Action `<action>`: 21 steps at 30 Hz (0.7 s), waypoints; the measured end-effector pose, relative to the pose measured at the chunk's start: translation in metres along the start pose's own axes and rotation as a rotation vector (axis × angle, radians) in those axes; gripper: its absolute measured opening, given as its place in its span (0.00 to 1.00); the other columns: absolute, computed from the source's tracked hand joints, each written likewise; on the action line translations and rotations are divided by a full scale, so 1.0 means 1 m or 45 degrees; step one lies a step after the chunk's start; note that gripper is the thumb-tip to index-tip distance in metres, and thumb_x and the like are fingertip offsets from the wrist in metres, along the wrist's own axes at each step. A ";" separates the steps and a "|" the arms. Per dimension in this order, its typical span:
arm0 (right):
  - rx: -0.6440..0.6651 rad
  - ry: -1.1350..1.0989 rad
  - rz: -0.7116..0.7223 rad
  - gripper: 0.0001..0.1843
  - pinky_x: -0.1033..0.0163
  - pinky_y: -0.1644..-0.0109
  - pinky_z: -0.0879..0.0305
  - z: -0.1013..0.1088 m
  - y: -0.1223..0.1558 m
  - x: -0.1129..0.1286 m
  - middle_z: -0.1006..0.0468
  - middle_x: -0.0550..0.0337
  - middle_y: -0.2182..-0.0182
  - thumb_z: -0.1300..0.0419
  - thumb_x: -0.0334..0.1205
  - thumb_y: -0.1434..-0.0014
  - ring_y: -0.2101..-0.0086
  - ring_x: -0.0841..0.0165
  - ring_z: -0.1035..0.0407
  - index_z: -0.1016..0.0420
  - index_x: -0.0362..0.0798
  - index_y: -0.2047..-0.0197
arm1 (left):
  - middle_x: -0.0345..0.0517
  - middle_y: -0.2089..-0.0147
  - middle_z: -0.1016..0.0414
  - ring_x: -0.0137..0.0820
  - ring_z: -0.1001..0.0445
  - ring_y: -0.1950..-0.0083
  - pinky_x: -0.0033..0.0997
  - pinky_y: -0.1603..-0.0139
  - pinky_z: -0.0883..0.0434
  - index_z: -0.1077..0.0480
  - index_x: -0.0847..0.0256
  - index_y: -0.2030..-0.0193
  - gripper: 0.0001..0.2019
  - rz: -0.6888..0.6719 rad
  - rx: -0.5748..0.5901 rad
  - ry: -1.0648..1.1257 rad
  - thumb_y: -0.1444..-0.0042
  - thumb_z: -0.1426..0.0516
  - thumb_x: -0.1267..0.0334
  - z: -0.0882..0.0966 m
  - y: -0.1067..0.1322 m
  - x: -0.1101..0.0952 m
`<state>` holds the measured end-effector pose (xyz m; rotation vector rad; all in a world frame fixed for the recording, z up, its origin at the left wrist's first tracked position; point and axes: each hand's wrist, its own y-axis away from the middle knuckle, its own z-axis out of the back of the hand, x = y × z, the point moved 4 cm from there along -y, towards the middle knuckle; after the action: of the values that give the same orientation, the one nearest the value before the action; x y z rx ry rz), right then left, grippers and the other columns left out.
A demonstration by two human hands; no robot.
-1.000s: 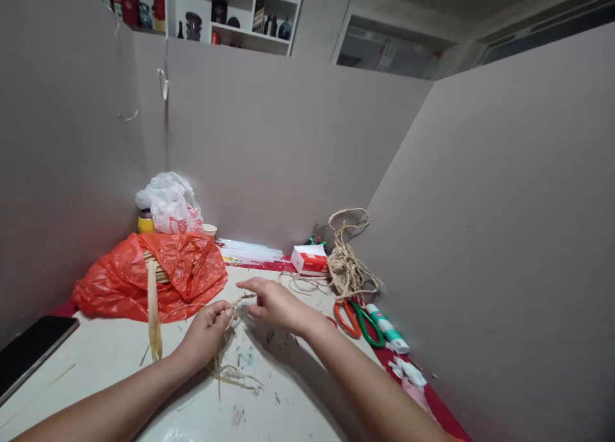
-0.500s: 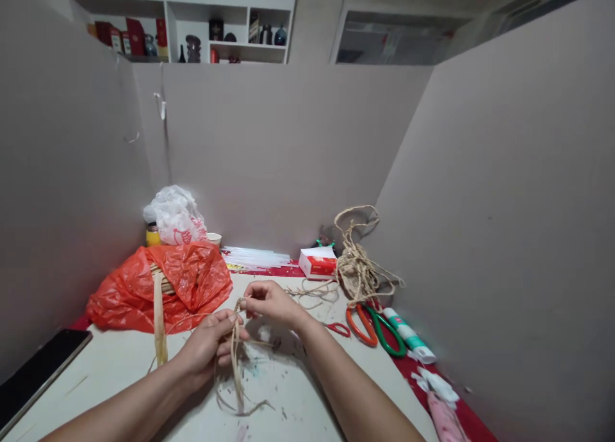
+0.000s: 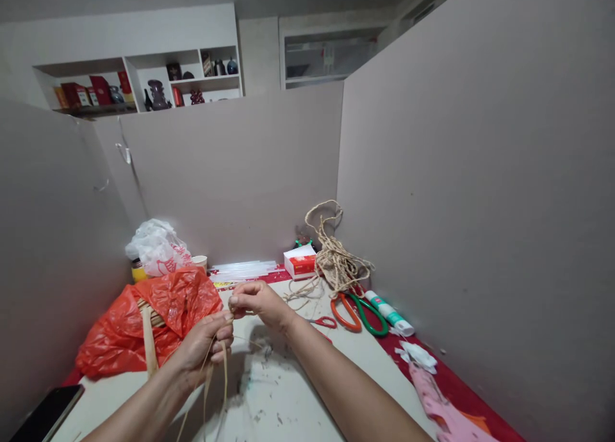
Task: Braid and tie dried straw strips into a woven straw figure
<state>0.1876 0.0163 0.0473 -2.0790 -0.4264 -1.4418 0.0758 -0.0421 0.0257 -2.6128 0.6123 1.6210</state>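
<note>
My left hand (image 3: 204, 346) is closed round a few thin dry straw strips (image 3: 211, 381) that hang down from it over the white work board (image 3: 288, 397). My right hand (image 3: 252, 301) pinches the upper end of the same strips just above and right of the left hand. Both hands are raised a little off the board and nearly touch. A wider pale husk strip (image 3: 148, 339) sticks out of the red plastic bag (image 3: 158, 314) to the left.
Tangled jute twine (image 3: 331, 259), a red-and-white box (image 3: 300, 262), orange and green scissors (image 3: 358, 311), small red scissors (image 3: 323, 322) and a glue tube (image 3: 389, 312) lie at the right. A white bag (image 3: 154, 246), cup and phone (image 3: 48, 416) sit left. Partition walls close in all round.
My hands have come together and lifted off the board with the straw strips; the right hand went from reaching out to pinching the strips' top. The camera has tilted and turned.
</note>
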 end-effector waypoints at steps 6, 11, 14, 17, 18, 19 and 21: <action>-0.062 0.078 0.150 0.10 0.67 0.66 0.43 0.008 0.001 0.010 0.28 0.61 0.74 0.34 0.43 0.54 0.71 0.73 0.37 0.24 0.44 0.76 | 0.27 0.81 0.52 0.13 0.57 0.85 0.14 0.87 0.58 0.42 0.62 0.65 0.13 -0.069 0.012 0.177 0.53 0.40 0.68 -0.010 -0.010 -0.008; -0.119 0.051 0.233 0.08 0.68 0.69 0.45 0.015 -0.001 0.011 0.30 0.62 0.72 0.34 0.41 0.54 0.71 0.74 0.39 0.23 0.45 0.76 | 0.27 0.81 0.52 0.13 0.56 0.86 0.13 0.86 0.58 0.42 0.62 0.65 0.09 -0.085 0.016 0.285 0.49 0.43 0.69 -0.017 -0.018 -0.009; -0.113 0.058 0.219 0.09 0.67 0.68 0.44 0.017 -0.001 0.009 0.30 0.61 0.72 0.35 0.42 0.53 0.72 0.74 0.37 0.23 0.44 0.76 | 0.28 0.81 0.51 0.13 0.55 0.85 0.13 0.86 0.58 0.42 0.63 0.67 0.09 -0.077 0.036 0.282 0.49 0.42 0.68 -0.015 -0.022 -0.008; -0.089 0.090 0.220 0.10 0.66 0.66 0.40 0.018 0.000 0.008 0.31 0.62 0.73 0.34 0.43 0.54 0.72 0.74 0.36 0.24 0.44 0.76 | 0.28 0.81 0.51 0.13 0.56 0.85 0.14 0.86 0.58 0.41 0.63 0.67 0.10 -0.057 0.039 0.203 0.51 0.41 0.67 -0.010 -0.026 -0.004; -0.087 0.101 0.220 0.11 0.65 0.65 0.39 0.019 0.000 0.008 0.32 0.63 0.73 0.33 0.43 0.54 0.72 0.74 0.36 0.24 0.43 0.76 | 0.27 0.81 0.51 0.13 0.57 0.85 0.14 0.86 0.58 0.41 0.63 0.67 0.10 -0.056 0.032 0.166 0.51 0.41 0.67 -0.008 -0.028 -0.003; -0.088 0.122 0.221 0.11 0.65 0.65 0.38 0.020 0.000 0.009 0.32 0.63 0.73 0.33 0.43 0.55 0.72 0.74 0.35 0.24 0.43 0.76 | 0.27 0.81 0.51 0.14 0.57 0.85 0.15 0.86 0.58 0.40 0.63 0.66 0.11 -0.059 0.027 0.129 0.52 0.40 0.67 -0.006 -0.029 -0.002; -0.081 0.205 0.227 0.11 0.64 0.64 0.36 0.023 0.000 0.009 0.32 0.62 0.72 0.33 0.44 0.56 0.71 0.73 0.34 0.24 0.43 0.76 | 0.28 0.80 0.49 0.13 0.58 0.85 0.15 0.85 0.58 0.40 0.63 0.66 0.12 -0.072 0.036 0.068 0.52 0.39 0.66 -0.003 -0.031 -0.001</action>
<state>0.2083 0.0304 0.0501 -1.9761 -0.1288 -1.5174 0.0880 -0.0138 0.0217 -2.6361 0.5541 1.5203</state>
